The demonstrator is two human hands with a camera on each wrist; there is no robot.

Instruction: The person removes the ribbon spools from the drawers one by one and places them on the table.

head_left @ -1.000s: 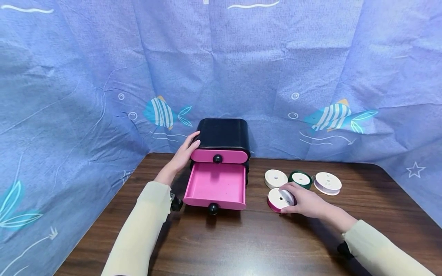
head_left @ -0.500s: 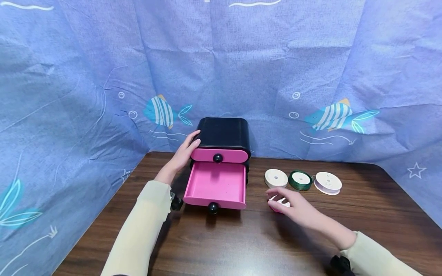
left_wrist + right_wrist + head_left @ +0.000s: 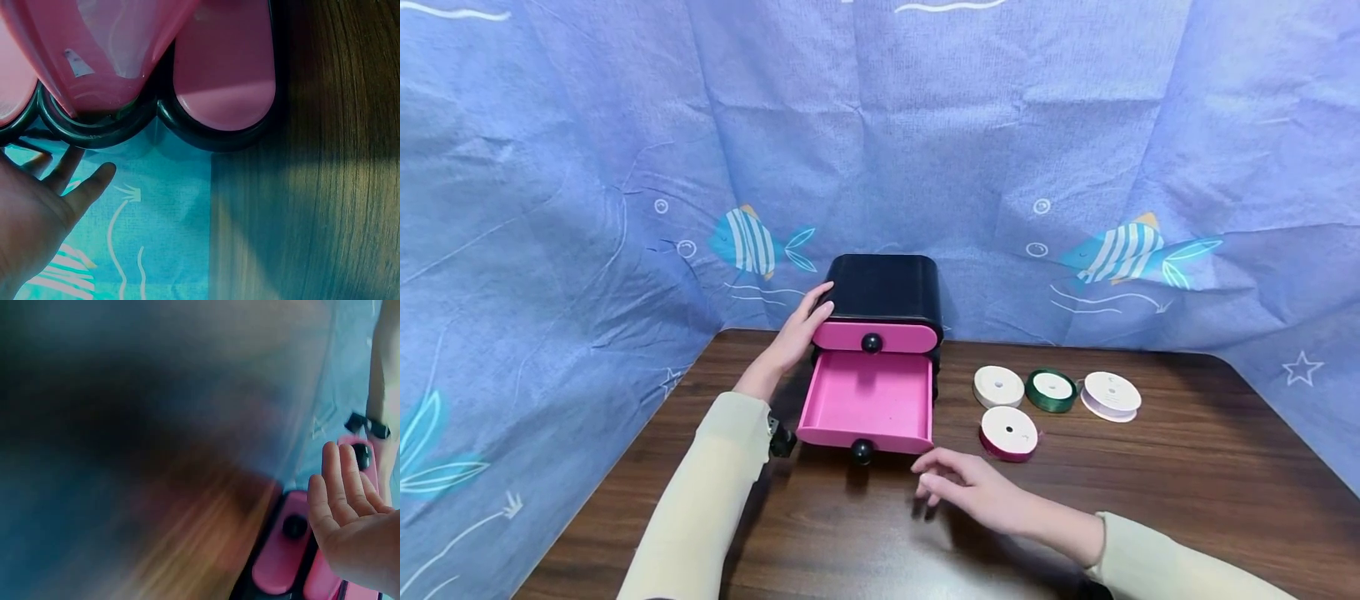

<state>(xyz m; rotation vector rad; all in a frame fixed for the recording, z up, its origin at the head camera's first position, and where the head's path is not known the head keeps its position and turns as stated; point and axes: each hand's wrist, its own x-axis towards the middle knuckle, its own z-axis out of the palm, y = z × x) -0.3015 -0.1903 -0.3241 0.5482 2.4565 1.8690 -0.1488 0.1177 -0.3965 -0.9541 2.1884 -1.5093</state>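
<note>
A small black cabinet (image 3: 883, 287) with pink drawers stands at the back of the table. Its middle drawer (image 3: 871, 392) is pulled out and holds nothing that I can see; a round black knob (image 3: 862, 452) sits on its front. My left hand (image 3: 793, 337) rests with extended fingers against the cabinet's upper left side. Loosely bent and holding nothing, my right hand (image 3: 981, 493) hovers over the table just right of the drawer's front corner. A magenta ribbon spool (image 3: 1009, 432) lies behind it, apart from the fingers. In the right wrist view, the right hand (image 3: 359, 531) shows its palm.
Behind the magenta spool lie a white ribbon spool (image 3: 998, 387), a green ribbon spool (image 3: 1052, 390) and a pale ribbon spool (image 3: 1110, 395). The dark wooden table (image 3: 820, 533) ends at a blue fish-patterned cloth (image 3: 940, 167) hanging behind.
My right hand has let go of the magenta ribbon spool and moved left and nearer, toward the drawer's front. The spool stays on the table. My left hand has not moved.
</note>
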